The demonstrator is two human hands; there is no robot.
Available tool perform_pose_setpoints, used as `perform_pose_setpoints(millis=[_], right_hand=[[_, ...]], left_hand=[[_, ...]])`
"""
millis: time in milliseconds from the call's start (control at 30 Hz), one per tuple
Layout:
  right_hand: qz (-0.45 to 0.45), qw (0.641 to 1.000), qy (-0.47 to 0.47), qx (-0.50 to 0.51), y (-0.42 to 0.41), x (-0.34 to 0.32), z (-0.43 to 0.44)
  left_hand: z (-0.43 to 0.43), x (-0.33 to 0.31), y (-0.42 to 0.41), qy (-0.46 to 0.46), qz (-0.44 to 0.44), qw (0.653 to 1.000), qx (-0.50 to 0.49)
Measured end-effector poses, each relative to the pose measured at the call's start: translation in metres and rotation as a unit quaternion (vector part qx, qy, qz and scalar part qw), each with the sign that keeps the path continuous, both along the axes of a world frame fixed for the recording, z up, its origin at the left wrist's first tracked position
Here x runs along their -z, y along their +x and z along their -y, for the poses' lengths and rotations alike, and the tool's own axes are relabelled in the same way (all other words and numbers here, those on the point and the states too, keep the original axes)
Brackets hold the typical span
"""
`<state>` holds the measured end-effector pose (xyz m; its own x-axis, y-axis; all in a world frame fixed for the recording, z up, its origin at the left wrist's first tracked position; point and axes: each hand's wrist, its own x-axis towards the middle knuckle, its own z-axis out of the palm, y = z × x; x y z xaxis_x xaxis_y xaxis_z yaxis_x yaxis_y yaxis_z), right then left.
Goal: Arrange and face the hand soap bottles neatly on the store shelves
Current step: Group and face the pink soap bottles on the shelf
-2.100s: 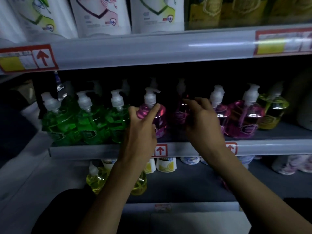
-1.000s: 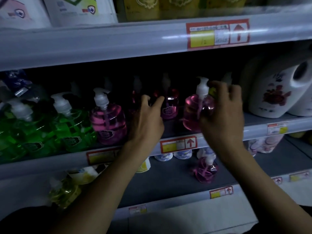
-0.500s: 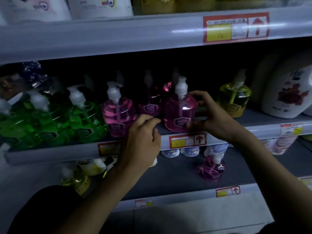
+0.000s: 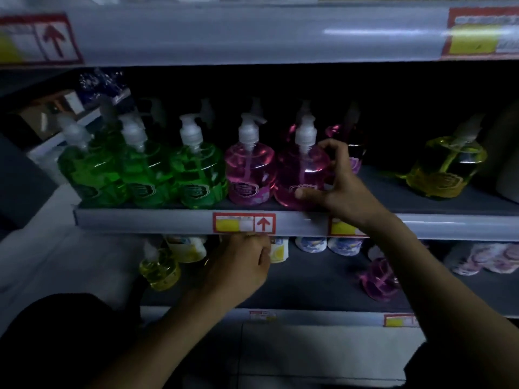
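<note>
Along the middle shelf's front edge [image 4: 168, 220] stand three green pump bottles [image 4: 196, 175], then two pink ones. My right hand [image 4: 337, 186] grips the right pink bottle [image 4: 300, 169], thumb low on its front and fingers round its right side and back. It stands right next to the other pink bottle [image 4: 250, 175]. More pink bottles [image 4: 348, 141] sit in the dark behind. A yellow bottle [image 4: 446, 167] stands alone to the right. My left hand [image 4: 241, 265] hangs below the shelf edge, fingers curled, holding nothing.
The lower shelf [image 4: 309, 276] carries a yellow pump bottle [image 4: 160, 270], a pink pump bottle [image 4: 379, 279] and several small white tubs [image 4: 311, 244]. The shelf above juts out overhead with red price tags [image 4: 39, 37]. A gap lies between the pink and yellow bottles.
My right hand has slid the pink bottle left until it stands beside the other pink one. My left hand has dropped from the shelf front to below its edge.
</note>
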<state>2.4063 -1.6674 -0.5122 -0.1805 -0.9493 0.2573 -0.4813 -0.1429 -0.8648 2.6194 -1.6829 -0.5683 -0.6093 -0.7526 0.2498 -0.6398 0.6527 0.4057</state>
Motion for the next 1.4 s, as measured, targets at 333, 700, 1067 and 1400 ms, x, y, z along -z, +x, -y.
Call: perform_pose_setpoints(millis=[333,700,1067,1400], right_hand=[[-0.365,0.896,-0.162,0.193,0.101,0.048,-0.023],[-0.454,0.764,0.449,-0.096,0.085,0.152,-0.007],[-0.325,0.801,0.444,0.238,-0.109,0.183,-0.064],[-0.428,0.84,0.302,0.143,-0.097,0.176,-0.09]], left_hand=[[0.041,0.095,0.089,0.188,0.262,0.937,-0.13],[0.043,0.116,0.02,0.178,0.142,0.974,-0.016],[0.018,0.154,-0.128,0.248,0.156,0.952,0.082],[-0.007,0.178,-0.188,0.361,0.134,0.913,0.138]])
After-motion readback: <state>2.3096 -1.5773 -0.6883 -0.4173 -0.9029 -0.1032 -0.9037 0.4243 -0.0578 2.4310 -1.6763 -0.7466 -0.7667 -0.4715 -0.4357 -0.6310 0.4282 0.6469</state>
